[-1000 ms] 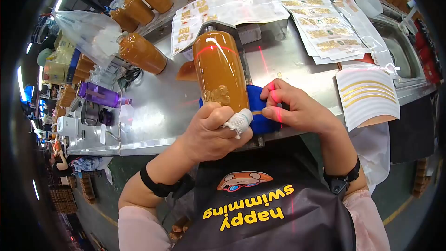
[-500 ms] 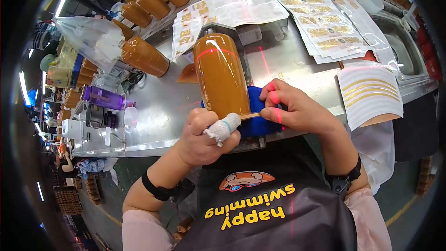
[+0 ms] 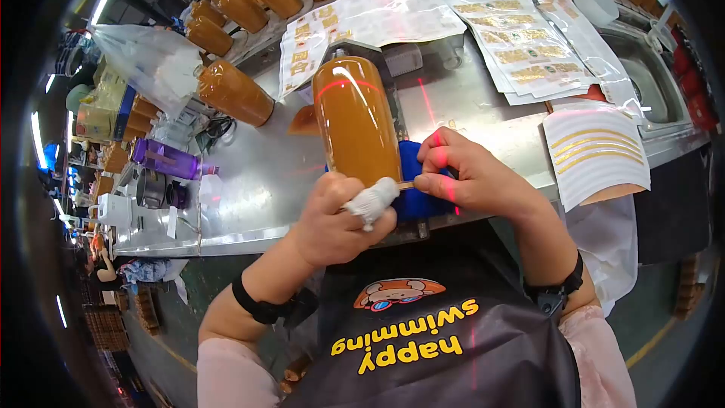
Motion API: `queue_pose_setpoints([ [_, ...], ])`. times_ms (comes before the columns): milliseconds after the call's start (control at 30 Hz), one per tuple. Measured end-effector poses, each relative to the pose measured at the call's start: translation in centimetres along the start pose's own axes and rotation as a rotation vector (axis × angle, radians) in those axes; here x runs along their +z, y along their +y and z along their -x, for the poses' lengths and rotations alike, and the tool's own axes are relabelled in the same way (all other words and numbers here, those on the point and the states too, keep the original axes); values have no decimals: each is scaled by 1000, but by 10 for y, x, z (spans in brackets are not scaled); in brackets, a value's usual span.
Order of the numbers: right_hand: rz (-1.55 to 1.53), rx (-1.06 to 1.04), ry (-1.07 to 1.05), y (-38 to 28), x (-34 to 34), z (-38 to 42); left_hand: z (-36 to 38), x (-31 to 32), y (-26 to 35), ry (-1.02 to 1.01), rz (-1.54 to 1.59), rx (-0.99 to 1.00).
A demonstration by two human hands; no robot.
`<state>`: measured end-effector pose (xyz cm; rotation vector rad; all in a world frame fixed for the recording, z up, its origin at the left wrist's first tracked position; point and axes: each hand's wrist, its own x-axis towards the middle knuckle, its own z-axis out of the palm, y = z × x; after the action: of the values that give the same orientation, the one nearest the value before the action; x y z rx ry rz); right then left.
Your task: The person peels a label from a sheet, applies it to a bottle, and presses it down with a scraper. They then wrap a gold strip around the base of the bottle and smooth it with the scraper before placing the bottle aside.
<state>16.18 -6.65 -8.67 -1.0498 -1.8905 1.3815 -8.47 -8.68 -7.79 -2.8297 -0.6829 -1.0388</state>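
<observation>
A glossy brown bottle lies with its neck away from me and its base toward me, a red laser line across it. My left hand is curled closed at the base, one finger wrapped in white cloth; whatever lies inside its fingers is hidden. Between the hands runs a thin gold-brown strip, its far end by the white cloth. My right hand pinches the other end between thumb and finger. Beneath the right hand and beside the bottle is a blue cloth or pad.
Another brown bottle lies at the left by a plastic bag. Gold-printed sheets and a white sheet with gold curved strips lie right, near a sink. Several bottles line the back; a purple bottle is far left.
My left hand has shifted slightly right and up, bringing the wrapped finger closer to my right hand. Less of the strip shows between them.
</observation>
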Motion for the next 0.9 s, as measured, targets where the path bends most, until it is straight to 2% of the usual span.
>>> queue_pose_setpoints([
  [100,103,-134,61,2,3,-3,25,-2,-2,9,-95,-34],
  [333,88,-102,70,4,4,-3,14,-2,0,51,-96,-13],
  [400,106,-39,27,1,2,-2,-2,-8,2,-20,-160,95],
  [533,76,-76,51,6,3,-1,-1,-1,4,-251,-303,231],
  [633,43,-144,105,11,5,1,-11,-1,14,-190,-437,113],
  [667,41,-149,107,12,6,2,-10,2,10,-39,-380,20],
  [767,94,-214,129,7,10,4,18,5,2,82,-156,-259],
  [900,246,-304,174,-2,20,3,26,4,14,128,84,-519],
])
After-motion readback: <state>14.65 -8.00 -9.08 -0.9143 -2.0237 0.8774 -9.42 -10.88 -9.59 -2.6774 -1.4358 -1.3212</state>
